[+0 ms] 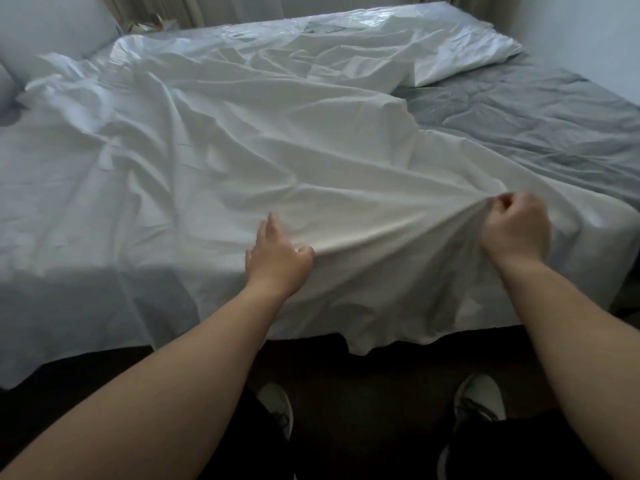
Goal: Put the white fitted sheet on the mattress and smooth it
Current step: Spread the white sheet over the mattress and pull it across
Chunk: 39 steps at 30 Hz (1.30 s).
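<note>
The white fitted sheet [221, 140] lies crumpled over most of the mattress [540, 123], whose grey cover shows bare on the right side. The sheet's near edge hangs over the bed's front side. My left hand [277, 258] pinches a fold of the sheet near the front edge, index finger stretched out. My right hand [516, 230] is closed on a bunched part of the sheet to the right and lifts it a little, so the cloth is taut between both hands.
Pillows [52, 26] lean at the far left corner. A wall [581, 29] runs along the bed's right side and curtains hang behind it. My shoes [481, 400] stand on the dark floor [363, 393] right at the bed's front edge.
</note>
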Each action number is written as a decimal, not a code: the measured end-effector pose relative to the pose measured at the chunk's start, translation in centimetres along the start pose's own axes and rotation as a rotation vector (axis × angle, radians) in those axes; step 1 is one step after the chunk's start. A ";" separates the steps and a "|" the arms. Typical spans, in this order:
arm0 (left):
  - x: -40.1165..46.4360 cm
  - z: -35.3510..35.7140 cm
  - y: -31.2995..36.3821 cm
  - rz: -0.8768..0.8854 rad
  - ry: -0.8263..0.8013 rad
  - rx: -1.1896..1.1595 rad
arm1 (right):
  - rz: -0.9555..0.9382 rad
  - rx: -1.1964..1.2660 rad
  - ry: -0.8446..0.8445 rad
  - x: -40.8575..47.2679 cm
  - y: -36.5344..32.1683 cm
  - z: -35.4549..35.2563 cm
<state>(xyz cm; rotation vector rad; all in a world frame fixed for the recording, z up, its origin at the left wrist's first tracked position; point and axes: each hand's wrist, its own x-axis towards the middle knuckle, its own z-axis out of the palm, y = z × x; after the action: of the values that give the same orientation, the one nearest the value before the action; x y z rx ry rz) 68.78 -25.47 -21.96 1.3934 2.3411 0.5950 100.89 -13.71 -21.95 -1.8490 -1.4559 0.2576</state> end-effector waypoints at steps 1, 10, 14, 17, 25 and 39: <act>-0.1 -0.1 0.1 0.028 -0.042 0.045 | 0.096 0.049 0.062 0.7 0.9 -1.0; -0.2 0.2 0.1 0.230 -0.206 0.278 | -0.384 0.019 -0.243 -3.8 -4.1 2.0; -0.3 -0.1 -0.5 0.276 -0.241 0.209 | -0.700 -0.363 -0.665 -8.5 -7.2 5.7; -0.3 -0.5 -1.5 0.274 -0.209 0.125 | -0.750 -0.379 -0.493 -8.7 -7.3 6.4; 0.2 -0.6 -0.8 0.209 -0.132 0.118 | -0.628 -0.290 -0.405 -6.4 -6.0 5.4; 1.0 -2.9 -3.3 0.130 -0.099 0.109 | -0.192 0.026 -0.081 -4.0 -7.2 3.2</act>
<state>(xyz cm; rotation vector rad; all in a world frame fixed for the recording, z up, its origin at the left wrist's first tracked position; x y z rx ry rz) 64.44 -26.52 -21.29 1.5953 2.2478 0.4286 92.32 -15.43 -20.53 -1.6813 -1.6661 0.2578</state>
